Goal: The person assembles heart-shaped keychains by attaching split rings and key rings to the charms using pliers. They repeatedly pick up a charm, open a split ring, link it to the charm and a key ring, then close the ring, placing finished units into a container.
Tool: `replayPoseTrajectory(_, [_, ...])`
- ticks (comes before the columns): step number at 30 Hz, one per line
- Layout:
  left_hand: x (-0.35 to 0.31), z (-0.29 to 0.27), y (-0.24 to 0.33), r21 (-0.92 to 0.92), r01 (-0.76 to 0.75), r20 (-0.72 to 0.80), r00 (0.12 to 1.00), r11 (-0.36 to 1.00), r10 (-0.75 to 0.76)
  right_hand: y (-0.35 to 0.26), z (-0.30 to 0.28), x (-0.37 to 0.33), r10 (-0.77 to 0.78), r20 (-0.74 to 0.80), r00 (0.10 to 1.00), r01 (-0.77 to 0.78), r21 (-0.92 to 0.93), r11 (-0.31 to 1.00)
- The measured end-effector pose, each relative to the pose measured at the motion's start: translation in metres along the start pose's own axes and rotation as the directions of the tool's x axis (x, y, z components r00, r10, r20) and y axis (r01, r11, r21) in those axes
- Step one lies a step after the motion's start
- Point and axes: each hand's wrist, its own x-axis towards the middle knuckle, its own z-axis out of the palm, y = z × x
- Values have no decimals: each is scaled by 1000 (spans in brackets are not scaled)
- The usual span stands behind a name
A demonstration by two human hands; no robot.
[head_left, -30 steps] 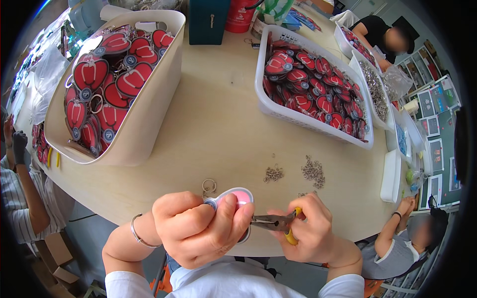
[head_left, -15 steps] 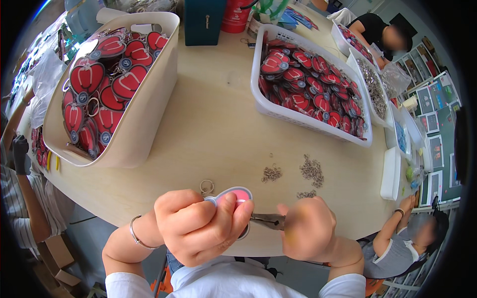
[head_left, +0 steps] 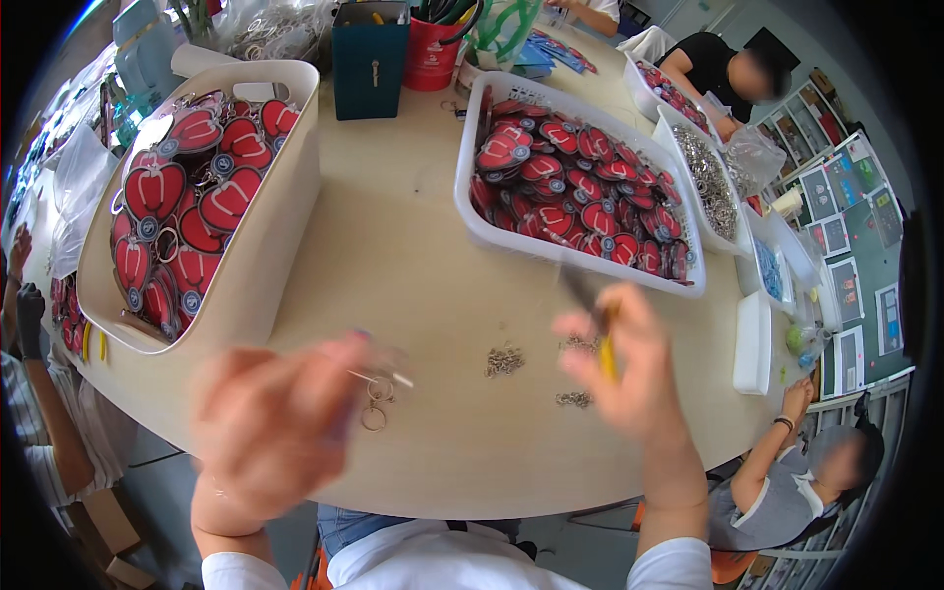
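My left hand (head_left: 270, 423), smeared by motion, is closed at the left front of the table. Only blurred bits of the key charm in it show, with a pale metallic streak at the fingertips. Split key rings (head_left: 374, 418) lie on the table just right of these fingers. My right hand (head_left: 634, 379) is wrapped round pliers (head_left: 607, 344) with yellow handles, their dark jaws pointing away toward the white basket. Small piles of metal links (head_left: 504, 362) lie between my hands, and another pile (head_left: 572, 399) is beside the right hand.
A tall cream bin (head_left: 280, 236) of red charms stands left. A white basket (head_left: 580, 264) of similar charms is at the far right. Behind stand a dark green box (head_left: 369, 69) and a red tool cup (head_left: 431, 57). White trays (head_left: 753, 344) line the right edge. Other people sit around.
My hands have moved apart. The left went left with the charm; the right lifted the pliers away from it and forward, turning the jaws away from me. The view has shifted slightly.
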Motion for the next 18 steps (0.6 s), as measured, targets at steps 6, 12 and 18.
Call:
replayPoseTrajectory(6, [57, -41, -82, 386, 134, -213, 976, 913, -53, 87, -7, 93, 49, -197, 979, -130, -421, 898])
replayPoseTrajectory(12, [62, -23, -128, 607, 243, 148, 901, 757, -408, 111, 9, 132, -287, -66, 956, 148, -735, 661])
replayPoseTrajectory(18, [51, -9, -64, 232, 139, -88, 989, 963, -121, 109, 11, 135, -297, -79, 952, 182, -634, 751])
